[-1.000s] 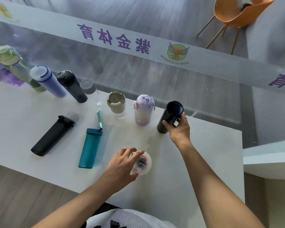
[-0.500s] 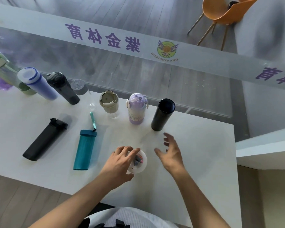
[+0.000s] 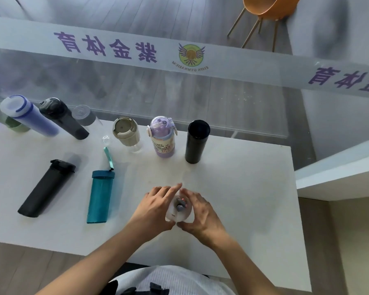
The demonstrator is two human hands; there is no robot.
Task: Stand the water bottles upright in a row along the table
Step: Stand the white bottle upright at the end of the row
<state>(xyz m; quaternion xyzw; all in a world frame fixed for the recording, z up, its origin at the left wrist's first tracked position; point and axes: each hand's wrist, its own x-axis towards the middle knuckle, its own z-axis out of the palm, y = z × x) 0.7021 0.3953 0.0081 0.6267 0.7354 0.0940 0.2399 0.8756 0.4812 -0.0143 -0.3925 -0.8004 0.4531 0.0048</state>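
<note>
An orange chair (image 3: 268,9) on thin legs stands at the upper right of the frame on grey plank flooring (image 3: 136,15). A frosted band (image 3: 232,60) with purple characters and a round winged logo (image 3: 191,55) crosses the glass partition.

Bottle (image 3: 180,209) between hands, on table (image 3: 254,188)

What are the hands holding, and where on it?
Both the left hand and right hand grip a white bottle by its sides, just below the cap.
</note>
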